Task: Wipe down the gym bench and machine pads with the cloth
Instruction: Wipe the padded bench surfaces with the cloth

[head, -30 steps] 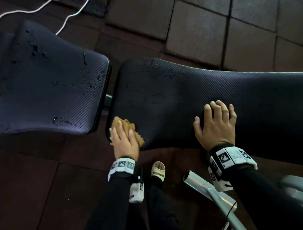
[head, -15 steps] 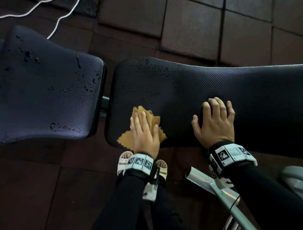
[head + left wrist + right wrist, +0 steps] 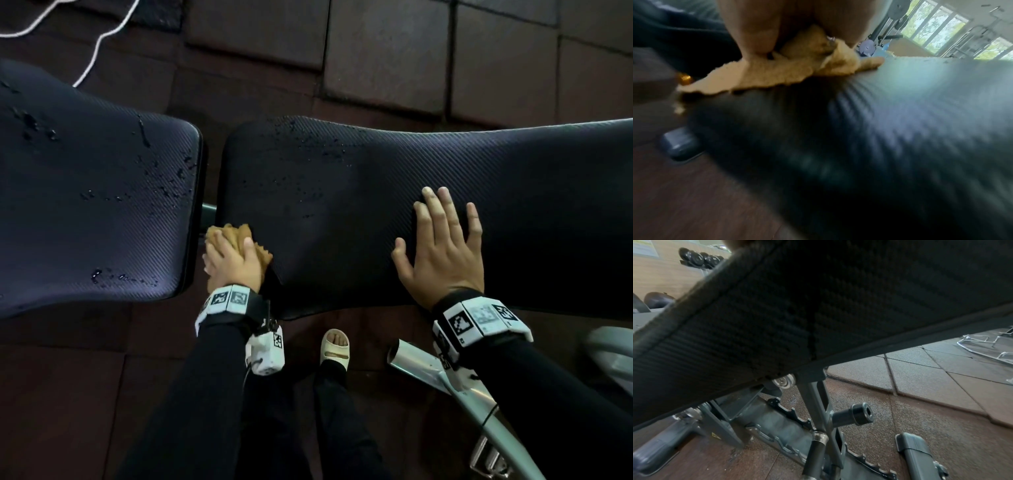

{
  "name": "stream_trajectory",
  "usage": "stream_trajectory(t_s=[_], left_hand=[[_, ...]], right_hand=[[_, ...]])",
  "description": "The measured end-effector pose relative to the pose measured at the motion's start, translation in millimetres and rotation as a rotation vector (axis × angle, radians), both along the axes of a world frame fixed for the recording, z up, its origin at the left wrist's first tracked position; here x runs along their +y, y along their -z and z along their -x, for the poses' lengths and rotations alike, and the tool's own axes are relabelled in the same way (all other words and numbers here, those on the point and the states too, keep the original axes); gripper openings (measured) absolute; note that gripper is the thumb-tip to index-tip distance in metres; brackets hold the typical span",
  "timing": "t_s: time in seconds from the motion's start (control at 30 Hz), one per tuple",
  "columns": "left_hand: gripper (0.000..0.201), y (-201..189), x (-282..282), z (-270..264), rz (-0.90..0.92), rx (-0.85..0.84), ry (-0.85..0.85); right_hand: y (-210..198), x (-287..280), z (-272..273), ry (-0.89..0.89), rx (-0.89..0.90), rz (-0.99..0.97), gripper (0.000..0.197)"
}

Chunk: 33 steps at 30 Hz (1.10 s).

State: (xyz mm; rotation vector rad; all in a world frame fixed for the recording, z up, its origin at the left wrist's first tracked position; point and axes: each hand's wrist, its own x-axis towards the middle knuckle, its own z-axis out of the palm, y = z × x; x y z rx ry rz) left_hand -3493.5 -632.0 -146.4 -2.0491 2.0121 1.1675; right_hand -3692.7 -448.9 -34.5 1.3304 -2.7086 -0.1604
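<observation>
A dark textured bench back pad spans the centre and right, with water droplets at its far left. A separate seat pad lies left of it across a narrow gap, also spotted with droplets. My left hand grips a bunched tan cloth and presses it on the back pad's near left corner, beside the gap. The left wrist view shows the cloth squeezed under my fingers on the pad. My right hand lies flat on the back pad's near edge, fingers spread. The pad's side fills the right wrist view.
A white cable runs over the rubber floor tiles at the far left. The bench's silver frame juts out below my right wrist. My sandalled foot stands under the pad. The right wrist view shows the notched adjuster rail and dumbbells.
My left hand slid the cloth right along the pad's near edge, then back left to the corner by the gap. My right hand stayed on the pad and spread its fingers.
</observation>
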Motion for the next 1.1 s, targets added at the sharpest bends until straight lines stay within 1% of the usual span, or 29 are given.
stream_trajectory(t_s=[0.03, 0.1, 0.2, 0.3, 0.37, 0.47, 0.57, 0.67, 0.77, 0.83, 0.9, 0.97, 1.03, 1.1], left_hand=[[0.066, -4, -1, 10, -0.002, -0.002, 0.043], [0.068, -15, 11, 30, 0.025, 0.048, 0.146], [0.068, -36, 56, 46, 0.116, 0.163, 0.305], [0.068, -51, 98, 40, 0.177, 0.241, 0.422], [0.069, -52, 110, 31, 0.159, 0.259, 0.469], [0.071, -50, 103, 30, 0.137, 0.265, 0.513], [0.070, -47, 76, 47, 0.146, 0.293, 0.568], [0.068, -43, 34, 83, 0.186, 0.304, 0.575], [0.067, -45, -7, 134, 0.189, 0.267, 0.578], [0.067, -50, -22, 163, 0.176, 0.230, 0.634], [0.067, -57, -21, 179, 0.183, 0.220, 0.725], [0.066, -64, -7, 180, 0.199, 0.273, 0.816], [0.065, -68, 12, 165, 0.229, 0.381, 0.891], [0.063, -66, 30, 138, 0.246, 0.486, 0.932]], right_hand=[[0, 0, 0, 0.001, 0.003, -0.003, 0.056], [-1, -1, -1, 0.005, 0.006, -0.014, 0.055], [-2, -2, -1, 0.013, 0.014, -0.028, 0.055], [-2, -2, -1, 0.011, 0.028, -0.038, 0.054], [-1, -2, -1, 0.010, 0.038, -0.037, 0.054], [-2, -2, -1, 0.007, 0.053, -0.032, 0.053], [-2, -3, -1, -0.002, 0.066, -0.037, 0.054], [-2, -3, 0, -0.002, 0.070, -0.043, 0.054], [-2, -4, 0, -0.004, 0.075, -0.040, 0.053], [-2, -4, 0, -0.007, 0.078, -0.034, 0.053], [-3, -4, 0, -0.006, 0.082, -0.031, 0.052], [-3, -4, 0, -0.006, 0.083, -0.031, 0.053], [-3, -4, 0, -0.006, 0.080, -0.029, 0.053], [-2, -4, 1, -0.009, 0.076, -0.026, 0.053]])
